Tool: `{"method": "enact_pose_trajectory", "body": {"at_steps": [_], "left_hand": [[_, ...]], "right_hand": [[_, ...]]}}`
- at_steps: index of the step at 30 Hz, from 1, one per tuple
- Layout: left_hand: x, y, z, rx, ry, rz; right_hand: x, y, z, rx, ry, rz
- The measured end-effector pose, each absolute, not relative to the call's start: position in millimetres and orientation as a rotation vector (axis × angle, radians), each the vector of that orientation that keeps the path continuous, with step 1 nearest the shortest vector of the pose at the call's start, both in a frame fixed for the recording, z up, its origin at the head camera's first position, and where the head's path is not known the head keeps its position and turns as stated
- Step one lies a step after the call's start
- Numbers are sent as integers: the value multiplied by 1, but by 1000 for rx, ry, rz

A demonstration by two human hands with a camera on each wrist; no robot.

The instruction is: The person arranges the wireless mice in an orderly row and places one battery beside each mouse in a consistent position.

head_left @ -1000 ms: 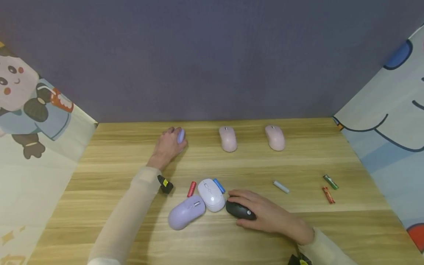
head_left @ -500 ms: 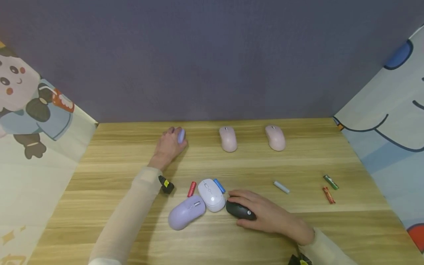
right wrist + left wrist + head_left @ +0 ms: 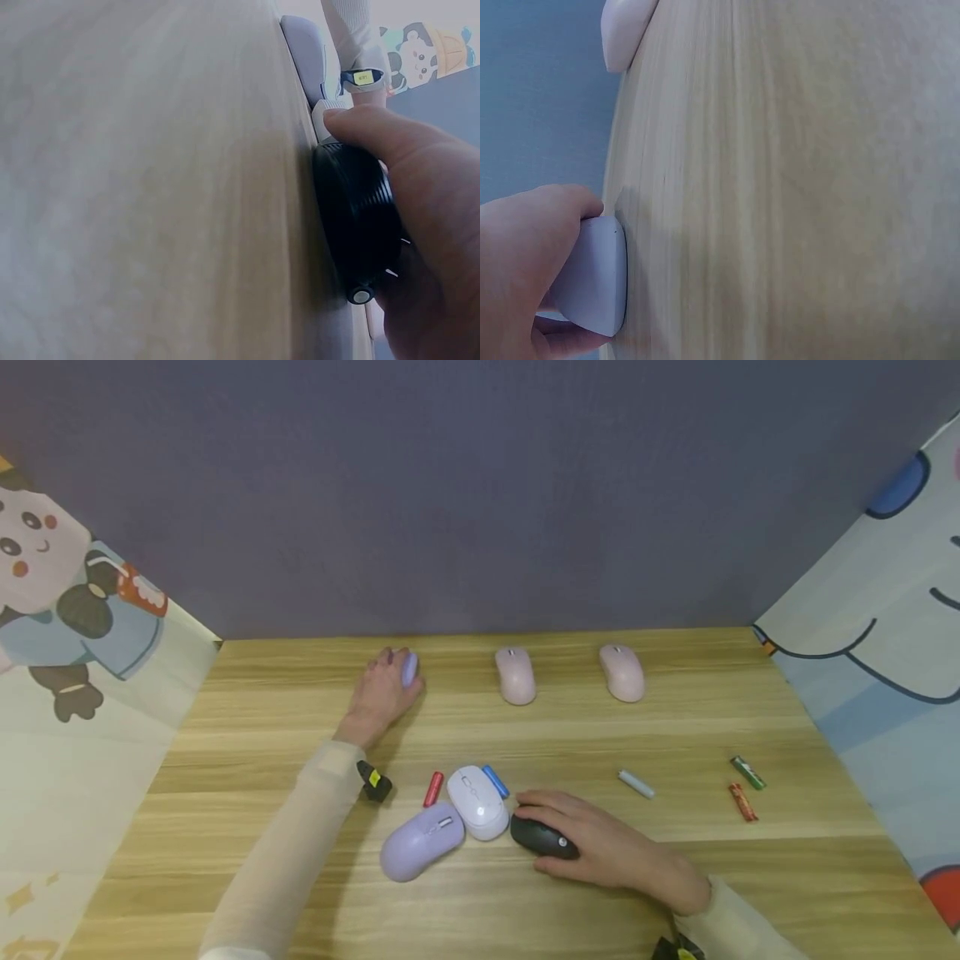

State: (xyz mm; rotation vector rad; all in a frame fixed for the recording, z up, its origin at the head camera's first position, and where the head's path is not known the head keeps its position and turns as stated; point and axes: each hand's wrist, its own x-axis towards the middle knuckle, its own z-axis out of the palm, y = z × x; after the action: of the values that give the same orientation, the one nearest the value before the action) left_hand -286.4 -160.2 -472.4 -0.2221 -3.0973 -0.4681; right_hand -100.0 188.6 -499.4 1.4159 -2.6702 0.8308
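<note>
At the back left of the table, my left hand [image 3: 382, 689] grips a light purple computer mouse [image 3: 409, 669]. The left wrist view shows thumb and fingers on opposite sides of that mouse [image 3: 596, 277], which sits on the wood. My right hand [image 3: 585, 839] holds a black computer mouse [image 3: 543, 837] at the front, its thumb along one side and fingers along the other. Just left of it lies a white mouse [image 3: 477, 802], and beside that a larger purple mouse [image 3: 422, 842]. A red battery [image 3: 433, 788] and a blue battery [image 3: 497, 781] flank the white mouse.
Two pink mice, one [image 3: 516, 676] at the back middle and another [image 3: 622, 672] farther right, stand near the dark back panel [image 3: 480, 502]. A grey battery [image 3: 636, 783], a green battery [image 3: 748, 772] and an orange-red battery [image 3: 743, 802] lie on the right side of the wooden table [image 3: 247, 710].
</note>
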Motion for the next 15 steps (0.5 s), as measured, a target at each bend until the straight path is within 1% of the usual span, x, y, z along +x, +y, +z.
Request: {"method": "enact_pose_trajectory", "body": {"at_steps": [15], "left_hand": [[-280, -163, -476, -242, -3042, -484]], "right_hand": [[-99, 188, -498, 1428, -2658, 838]]}}
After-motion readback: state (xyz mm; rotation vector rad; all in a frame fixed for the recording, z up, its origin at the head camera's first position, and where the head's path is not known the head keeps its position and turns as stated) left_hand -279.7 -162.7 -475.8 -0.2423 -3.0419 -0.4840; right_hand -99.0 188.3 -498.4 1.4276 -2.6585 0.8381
